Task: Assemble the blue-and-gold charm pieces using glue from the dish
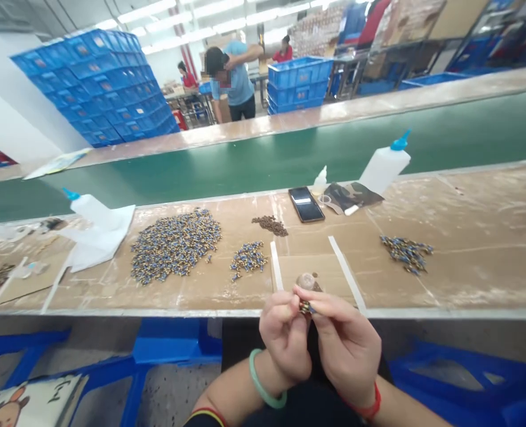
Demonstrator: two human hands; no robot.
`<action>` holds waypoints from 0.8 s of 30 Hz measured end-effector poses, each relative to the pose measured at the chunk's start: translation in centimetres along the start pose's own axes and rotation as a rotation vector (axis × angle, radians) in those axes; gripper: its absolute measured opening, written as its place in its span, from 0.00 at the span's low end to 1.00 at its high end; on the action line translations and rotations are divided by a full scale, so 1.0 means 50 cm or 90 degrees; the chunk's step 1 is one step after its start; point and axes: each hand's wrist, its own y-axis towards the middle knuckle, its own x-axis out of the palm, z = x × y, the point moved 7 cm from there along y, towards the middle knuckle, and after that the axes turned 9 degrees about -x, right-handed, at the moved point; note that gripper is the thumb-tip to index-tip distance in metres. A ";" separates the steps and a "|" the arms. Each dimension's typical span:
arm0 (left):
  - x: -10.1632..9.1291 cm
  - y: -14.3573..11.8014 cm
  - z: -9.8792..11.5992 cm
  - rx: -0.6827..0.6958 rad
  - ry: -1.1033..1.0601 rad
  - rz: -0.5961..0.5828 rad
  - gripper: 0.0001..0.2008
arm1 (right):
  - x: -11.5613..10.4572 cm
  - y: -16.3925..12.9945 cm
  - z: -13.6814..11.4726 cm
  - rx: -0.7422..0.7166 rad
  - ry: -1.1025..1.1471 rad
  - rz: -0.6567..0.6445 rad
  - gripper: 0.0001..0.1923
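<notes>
A green conveyor belt (263, 160) ran behind the cardboard-covered workbench (476, 261). Stacked blue crates (107, 83) stood by a white wall (9, 124) at the far left, under bright ceiling strip lights (200, 18)

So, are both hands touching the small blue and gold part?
Touching. The head view shows the fingertips of the left hand and right hand pinched around the small part from both sides, no gap visible.

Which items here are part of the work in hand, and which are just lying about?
In use: small part pinched by left hand and right hand; large pile, small pile, brown bits.
Lying about: phone, glue bottle, camouflage pouch, white paper.
</notes>
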 end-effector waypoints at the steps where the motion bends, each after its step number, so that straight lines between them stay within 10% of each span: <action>1: 0.002 0.001 -0.004 0.008 -0.005 0.007 0.06 | 0.001 0.004 0.004 -0.017 -0.001 -0.003 0.10; 11: 0.003 0.016 -0.001 0.029 -0.024 0.028 0.09 | 0.006 0.023 0.010 -0.065 0.025 0.004 0.10; 24: 0.069 0.082 0.011 -0.047 -0.142 -0.158 0.19 | -0.005 0.104 -0.017 -0.126 0.002 0.096 0.10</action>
